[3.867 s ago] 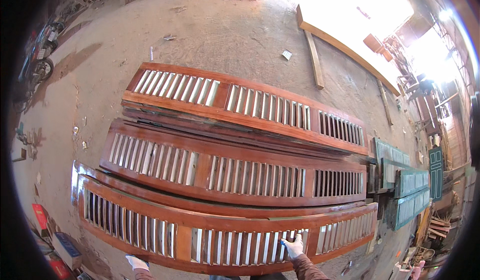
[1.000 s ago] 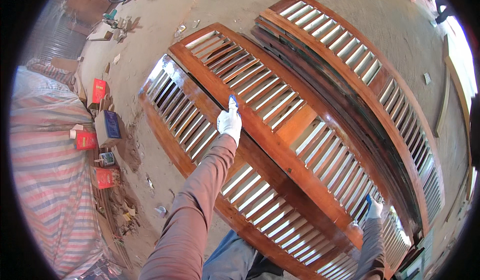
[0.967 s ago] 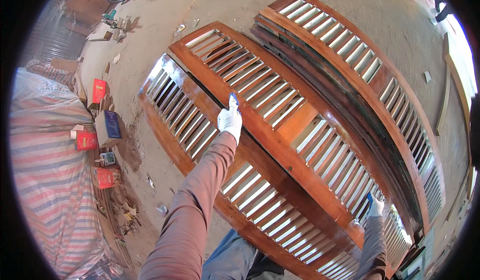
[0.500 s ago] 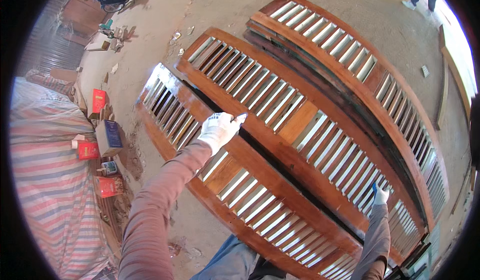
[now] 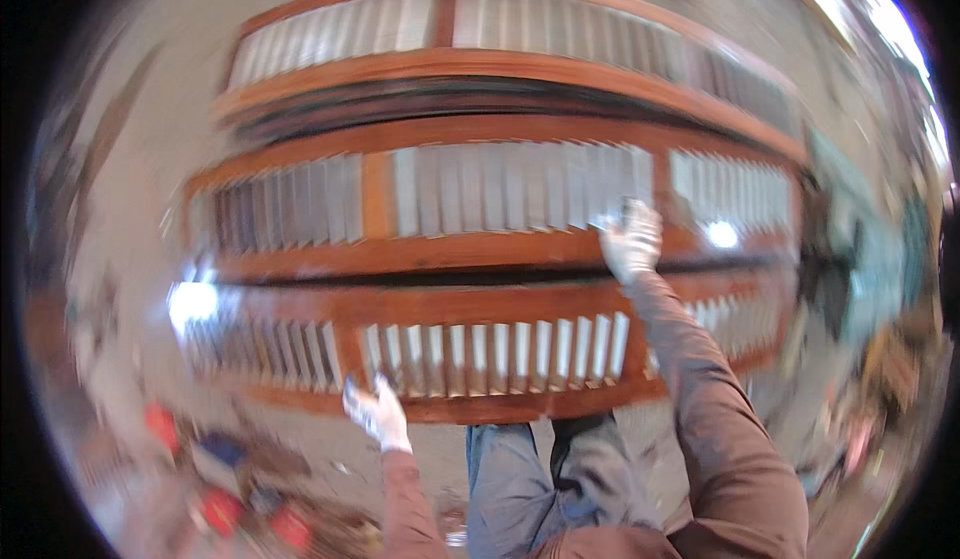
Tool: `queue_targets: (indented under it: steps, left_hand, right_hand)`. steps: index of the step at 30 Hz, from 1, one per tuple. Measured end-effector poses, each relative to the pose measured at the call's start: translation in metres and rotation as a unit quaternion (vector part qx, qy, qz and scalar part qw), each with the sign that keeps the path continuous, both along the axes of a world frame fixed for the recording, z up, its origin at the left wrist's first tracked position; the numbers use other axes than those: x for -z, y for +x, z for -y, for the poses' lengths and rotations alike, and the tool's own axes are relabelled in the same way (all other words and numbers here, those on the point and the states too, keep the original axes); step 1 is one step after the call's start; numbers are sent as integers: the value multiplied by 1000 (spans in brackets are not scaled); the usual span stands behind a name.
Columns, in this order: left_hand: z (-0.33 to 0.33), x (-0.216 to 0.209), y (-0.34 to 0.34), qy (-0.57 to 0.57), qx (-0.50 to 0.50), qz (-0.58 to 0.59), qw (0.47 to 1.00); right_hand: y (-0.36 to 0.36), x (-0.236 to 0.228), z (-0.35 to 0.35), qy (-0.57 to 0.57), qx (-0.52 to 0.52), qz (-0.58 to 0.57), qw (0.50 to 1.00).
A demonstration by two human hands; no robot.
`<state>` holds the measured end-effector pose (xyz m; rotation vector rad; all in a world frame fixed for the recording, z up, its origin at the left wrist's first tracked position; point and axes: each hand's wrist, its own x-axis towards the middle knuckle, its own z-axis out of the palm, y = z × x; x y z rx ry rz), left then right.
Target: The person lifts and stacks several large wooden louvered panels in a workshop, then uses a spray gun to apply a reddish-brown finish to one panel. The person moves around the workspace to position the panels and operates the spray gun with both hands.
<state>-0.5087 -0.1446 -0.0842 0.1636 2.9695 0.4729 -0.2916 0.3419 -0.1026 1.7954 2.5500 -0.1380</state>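
Three slatted wooden panels with reddish-brown frames lie side by side across the view. My left hand (image 5: 378,414), in a pale glove, is at the near edge of the nearest panel (image 5: 500,404), beside its left divider. Its thumb and fingers are apart, and nothing shows between them. My right hand (image 5: 632,244), gloved too, is over the near rail of the middle panel (image 5: 450,254), close to the right divider. Its fingers are bent around a small dark piece, too blurred to name. Pale slats fill the sections between the dividers.
The far panel (image 5: 520,64) rests on darker frames (image 5: 420,104). Red boxes (image 5: 220,509) and a dark blue box (image 5: 222,451) stand on the ground at lower left. Greenish material (image 5: 875,259) and brown clutter (image 5: 890,369) are at the right.
My view has swung round, so the panels now run across it. My left hand has come from the nearest panel's far rail to its near edge. My right hand stays at the middle panel.
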Motion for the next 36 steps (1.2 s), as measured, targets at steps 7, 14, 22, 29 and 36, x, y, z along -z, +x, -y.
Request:
queue_targets:
  steps: [7, 14, 22, 29, 36]
  left_hand:
    - [72, 29, 26, -144, -347, 148, 915]
    - [158, 86, -30, 427, -333, 408, 735]
    - [137, 112, -43, 149, -301, 407, 849]
    - [95, 81, -35, -538, 397, 281, 689]
    - [111, 89, -35, -584, 387, 247, 670]
  right_hand:
    - [126, -36, 127, -19, -15, 55, 998]
    - [187, -33, 130, -113, 197, 23, 974]
    - [141, -60, 44, 13, -94, -63, 994]
    - [90, -12, -76, 10, -72, -8, 997]
    - [122, 14, -192, -39, 243, 32, 969]
